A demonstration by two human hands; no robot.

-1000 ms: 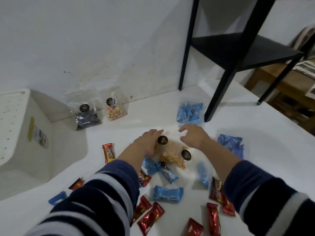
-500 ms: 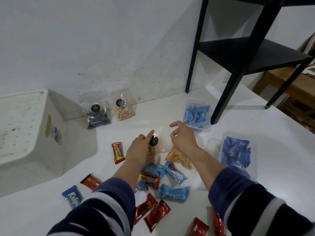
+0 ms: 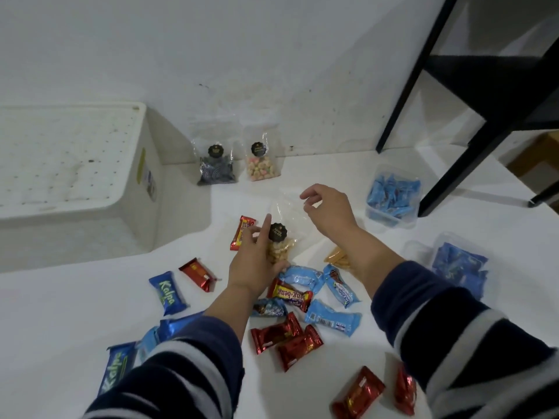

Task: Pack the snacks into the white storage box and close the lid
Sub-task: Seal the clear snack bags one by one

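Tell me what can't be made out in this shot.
- Box inside: head view, lid covers it.
- Sticks bag: right forearm hides most.
- Bag held by left hand: label print too small.
- Right hand: grip on the clear plastic unclear.

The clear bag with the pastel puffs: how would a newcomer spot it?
Start at the big white storage box on the left, then follow the white wall rightward. Two clear bags with black round stickers stand against it; the clear bag of pastel pink and yellow puffs is the right one, beside the clear bag of dark sweets.
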